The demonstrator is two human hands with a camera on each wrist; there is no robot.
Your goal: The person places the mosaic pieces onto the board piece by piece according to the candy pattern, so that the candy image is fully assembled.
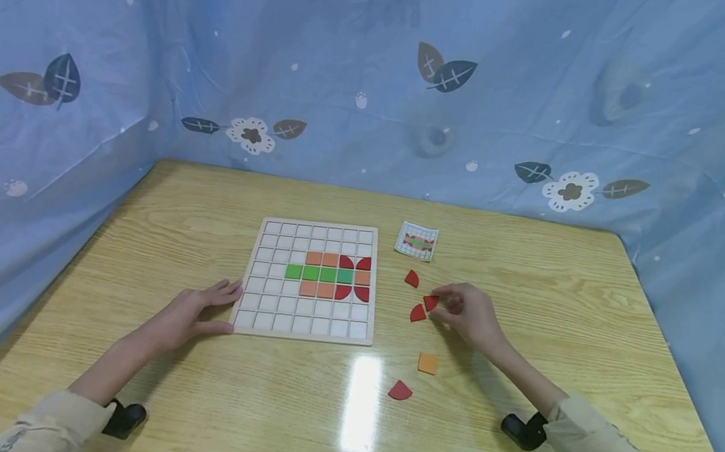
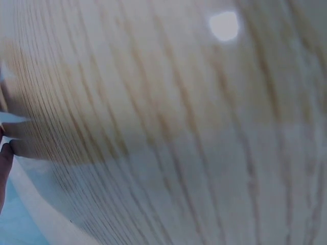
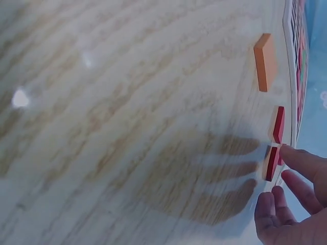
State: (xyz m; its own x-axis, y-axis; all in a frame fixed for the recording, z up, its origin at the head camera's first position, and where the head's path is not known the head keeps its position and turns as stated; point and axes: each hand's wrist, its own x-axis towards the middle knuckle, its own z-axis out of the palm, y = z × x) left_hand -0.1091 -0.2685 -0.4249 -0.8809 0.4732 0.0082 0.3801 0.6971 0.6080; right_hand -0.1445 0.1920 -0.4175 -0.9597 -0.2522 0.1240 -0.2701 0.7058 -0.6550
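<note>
On the table lies a square white grid board (image 1: 269,325) holding green, orange and red tiles in its middle and right part. My left hand (image 1: 183,316) rests at the board's left edge, fingers extended and thumb by the near left corner. To the right of the board, my right hand (image 1: 472,317) pinches a red quarter-circle tile (image 1: 430,303) between thumb and index finger, low at the tabletop. A second red quarter-circle tile (image 1: 418,313) lies right beside it. In the right wrist view, the thumb meets the red tile (image 3: 272,164).
Another red quarter-circle tile (image 1: 412,278) lies farther back, below a small pattern card (image 1: 417,242). Nearer the front are an orange square tile (image 1: 428,363) and one more red quarter-circle tile (image 1: 400,390). A blue printed curtain (image 1: 354,56) surrounds the wooden table (image 1: 270,408).
</note>
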